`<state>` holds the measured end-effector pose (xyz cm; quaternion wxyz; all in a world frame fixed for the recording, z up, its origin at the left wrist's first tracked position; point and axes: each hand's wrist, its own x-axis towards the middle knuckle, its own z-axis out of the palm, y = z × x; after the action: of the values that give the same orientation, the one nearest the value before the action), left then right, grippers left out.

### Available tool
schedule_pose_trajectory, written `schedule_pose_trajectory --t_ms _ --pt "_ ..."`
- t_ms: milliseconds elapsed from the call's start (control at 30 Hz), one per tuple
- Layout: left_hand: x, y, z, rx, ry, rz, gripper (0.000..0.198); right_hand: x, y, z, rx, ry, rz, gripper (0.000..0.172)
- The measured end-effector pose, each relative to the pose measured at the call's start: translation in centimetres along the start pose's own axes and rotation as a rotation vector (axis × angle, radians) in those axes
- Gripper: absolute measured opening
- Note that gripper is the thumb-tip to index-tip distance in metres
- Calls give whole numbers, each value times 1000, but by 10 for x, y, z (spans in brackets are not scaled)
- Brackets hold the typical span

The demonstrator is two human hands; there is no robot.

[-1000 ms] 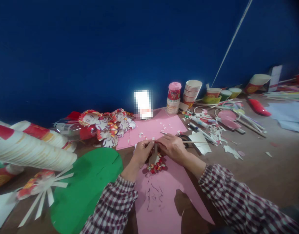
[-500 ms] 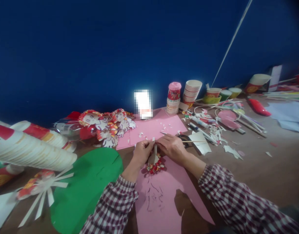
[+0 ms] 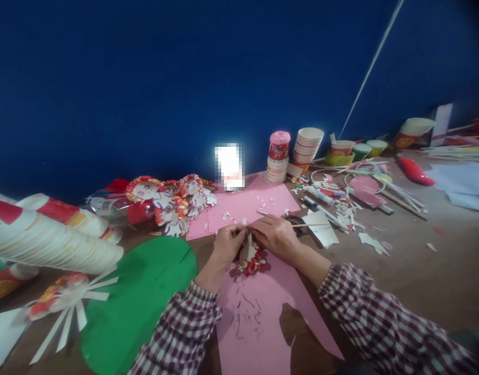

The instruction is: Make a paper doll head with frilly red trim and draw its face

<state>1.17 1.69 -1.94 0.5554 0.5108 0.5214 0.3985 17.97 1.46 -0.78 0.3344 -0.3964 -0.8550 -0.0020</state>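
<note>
Close together over a pink paper sheet [image 3: 243,302], both hands work at a paper-cup cutout [image 3: 247,252] fringed with red and yellow curls. My left hand [image 3: 227,245] pinches the cutout's upper end between thumb and fingers. My right hand [image 3: 276,237] is closed at the same spot, its fingertips meeting the left ones; a thin stick [image 3: 311,225] and a pointed metal tip show at its edges. Dark marker strokes lie on the sheet, which has a piece cut out of its lower right. Black scissor handles [image 3: 295,225] rest just beyond the right hand.
A green oval sheet [image 3: 145,302] and stacked paper cups [image 3: 55,234] lie to the left, with a strip-cut cup [image 3: 67,297]. Curly-maned paper figures [image 3: 169,200] sit behind. Upright cups [image 3: 307,148], paper scraps [image 3: 344,213] and pens [image 3: 321,195] spread at right.
The curled cutout has turned slightly and shifted a little to the right between my fingers. Both hands stay in nearly the same place.
</note>
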Motion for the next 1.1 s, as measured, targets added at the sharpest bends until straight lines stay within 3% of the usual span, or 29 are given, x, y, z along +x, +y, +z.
schedule_pose_trajectory --t_ms 167,367,633,800,1100 --pt "-1 3 1 -101 -15 -18 30 -1 0 2 8 -6 14 18" --pt "-4 7 1 -148 -28 44 59 -1 0 1 3 -25 25 18" --pt "-3 6 1 -158 -21 5 51 1 0 0 -8 -7 -4 19" --pt "-2 5 1 -45 -3 5 36 0 0 1 -4 13 -1 20" --pt "0 2 -1 67 14 7 40 0 -1 -1 -27 35 -14 18"
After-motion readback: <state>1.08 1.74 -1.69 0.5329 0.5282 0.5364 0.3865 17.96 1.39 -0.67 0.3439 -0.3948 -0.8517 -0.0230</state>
